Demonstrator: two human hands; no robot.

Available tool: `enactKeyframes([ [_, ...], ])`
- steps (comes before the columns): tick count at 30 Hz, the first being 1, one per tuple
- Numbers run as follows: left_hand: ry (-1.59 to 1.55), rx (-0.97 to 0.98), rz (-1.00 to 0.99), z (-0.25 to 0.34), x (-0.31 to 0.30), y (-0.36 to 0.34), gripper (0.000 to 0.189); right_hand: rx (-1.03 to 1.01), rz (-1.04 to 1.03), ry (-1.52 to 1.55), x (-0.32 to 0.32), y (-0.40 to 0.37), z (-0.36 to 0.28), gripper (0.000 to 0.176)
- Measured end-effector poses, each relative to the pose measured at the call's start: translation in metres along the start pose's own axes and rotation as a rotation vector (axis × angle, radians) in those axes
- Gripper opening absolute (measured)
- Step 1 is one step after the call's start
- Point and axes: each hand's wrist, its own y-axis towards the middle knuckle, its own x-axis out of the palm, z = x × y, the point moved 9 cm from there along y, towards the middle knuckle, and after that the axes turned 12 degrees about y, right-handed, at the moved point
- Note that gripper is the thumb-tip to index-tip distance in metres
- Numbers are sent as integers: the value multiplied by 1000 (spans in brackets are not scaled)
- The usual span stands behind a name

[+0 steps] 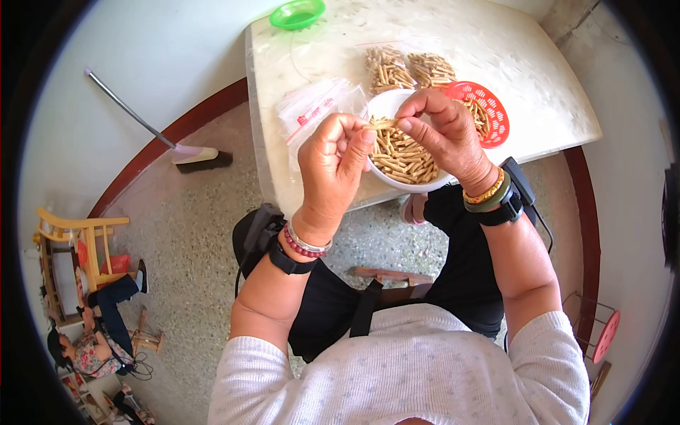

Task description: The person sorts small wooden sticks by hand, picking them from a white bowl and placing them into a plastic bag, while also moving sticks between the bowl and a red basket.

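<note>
- Head view: the left hand (334, 157) pinches one end of a short tan stick (384, 123) between thumb and forefinger, the other fingers curled inward
- The right hand (448, 134) has thumb and forefinger closed on the stick's other end, so the piece spans the gap between both hands, above the upper part of a white bowl (413, 188); the fingertips overlap it so much that it may be more than one piece
- The bowl sits at the near edge of a pale table (524, 64) and holds a heap of similar tan sticks (404, 157)
- Just right of the bowl, partly behind the right hand, a red perforated basket (500, 117) holds more of these sticks
- Beyond the bowl lie two clear bags filled with sticks, a left bag (388, 71) and a right bag (433, 69), side by side
- Flat plastic bags (312, 110) with red print lie left of the bowl, near the left hand
- A green dish (297, 14) stands at the table's far left corner, well apart from the hands
- On the speckled floor to the left are a broom (195, 157) and, farther off, a seated person (99, 347)
</note>
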Motion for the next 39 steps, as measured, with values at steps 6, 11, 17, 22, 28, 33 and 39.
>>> enactKeyframes([
  [6, 78, 116, 236, 8, -49, 18, 19, 31, 251, 26, -23, 3, 19, 11],
  [11, 372, -1, 61, -27, -37, 31, 40, -9, 276, -233, -13, 9, 9, 10],
  [17, 488, -211, -85, -57, -25, 29, 19, -306, 8, -789, 37, 24, -18, 7],
  [22, 462, -182, 3, -56, -36, 32, 18, -302, -104, -738, 58, 30, -1, 6],
  [28, 453, -159, 4, -59, -38, 33, 20, -169, -118, -766, 64, 34, 12, 9],
  [33, 433, -151, 4, -56, -36, 33, 20, -156, 73, -543, 27, 35, 11, 14],
  [39, 389, -132, -34, -56, -30, 32, 20, 122, 66, -688, -30, 22, 54, 14],
])
